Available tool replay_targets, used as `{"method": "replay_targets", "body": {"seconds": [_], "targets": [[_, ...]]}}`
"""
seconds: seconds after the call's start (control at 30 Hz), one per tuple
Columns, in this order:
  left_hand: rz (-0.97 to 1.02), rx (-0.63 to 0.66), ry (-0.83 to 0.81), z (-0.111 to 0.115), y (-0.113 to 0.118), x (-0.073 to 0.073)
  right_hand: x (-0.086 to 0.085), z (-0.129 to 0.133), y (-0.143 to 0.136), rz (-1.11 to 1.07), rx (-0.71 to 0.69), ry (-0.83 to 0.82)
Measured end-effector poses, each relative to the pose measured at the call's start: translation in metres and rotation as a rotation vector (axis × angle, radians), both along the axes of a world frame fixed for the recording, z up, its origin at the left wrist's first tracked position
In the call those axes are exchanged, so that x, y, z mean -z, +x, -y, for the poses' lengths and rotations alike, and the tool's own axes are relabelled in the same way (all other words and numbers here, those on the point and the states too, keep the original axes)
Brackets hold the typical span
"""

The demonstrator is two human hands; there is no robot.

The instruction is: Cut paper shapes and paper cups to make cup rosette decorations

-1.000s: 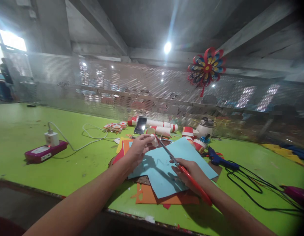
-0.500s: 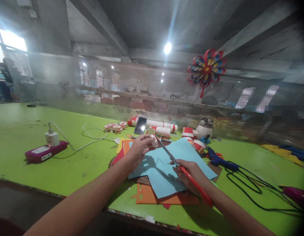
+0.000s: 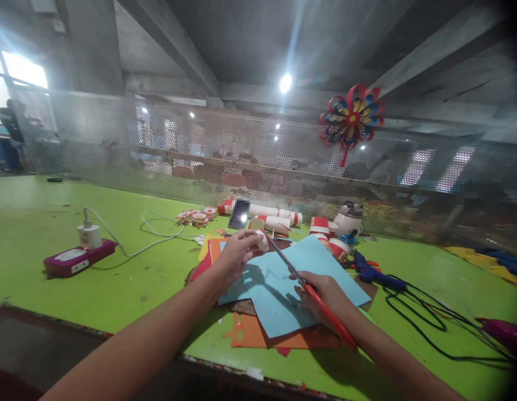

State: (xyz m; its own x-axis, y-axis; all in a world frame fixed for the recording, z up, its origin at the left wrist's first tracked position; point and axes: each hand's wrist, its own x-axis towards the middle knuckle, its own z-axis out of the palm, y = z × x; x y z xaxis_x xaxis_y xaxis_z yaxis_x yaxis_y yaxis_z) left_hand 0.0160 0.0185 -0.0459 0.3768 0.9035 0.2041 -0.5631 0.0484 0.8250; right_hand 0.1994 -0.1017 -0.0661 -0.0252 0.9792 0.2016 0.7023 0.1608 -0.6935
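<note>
Between its fingertips my left hand (image 3: 240,250) pinches a small white and red paper piece (image 3: 262,240), over the upper left of the light blue sheet (image 3: 283,278). My right hand (image 3: 319,289) is closed on long scissors with red handles (image 3: 329,312). The metal blades point up and left, and their tips are at the right edge of the paper piece. Orange sheets (image 3: 283,338) and other coloured sheets lie under the blue one.
Paper cups (image 3: 319,225), a jug (image 3: 349,218) and a phone (image 3: 239,214) stand behind the sheets. At right lies a blue glue gun (image 3: 378,274) with black cables. A purple power strip (image 3: 79,260) sits left, near paper flowers (image 3: 199,216).
The red scissor handles have shifted very slightly leftward at their lower end. Both hands keep nearly the same place and grip.
</note>
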Motion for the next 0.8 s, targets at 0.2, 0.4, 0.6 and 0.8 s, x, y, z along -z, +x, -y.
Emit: {"method": "replay_targets", "body": {"seconds": [0.2, 0.4, 0.6, 0.8], "targets": [[0.002, 0.014, 0.017, -0.001, 0.000, 0.002, -0.004, 0.000, 0.000, 0.060, -0.005, 0.031], [0.015, 0.036, 0.030, 0.001, 0.000, 0.004, -0.008, 0.002, -0.003, 0.079, 0.013, 0.046], [0.022, 0.040, 0.021, 0.003, 0.001, 0.003, -0.009, 0.006, -0.007, 0.205, 0.016, 0.114], [0.004, 0.011, -0.009, 0.002, 0.001, 0.003, -0.010, 0.006, -0.005, 0.226, 0.018, 0.112]]}}
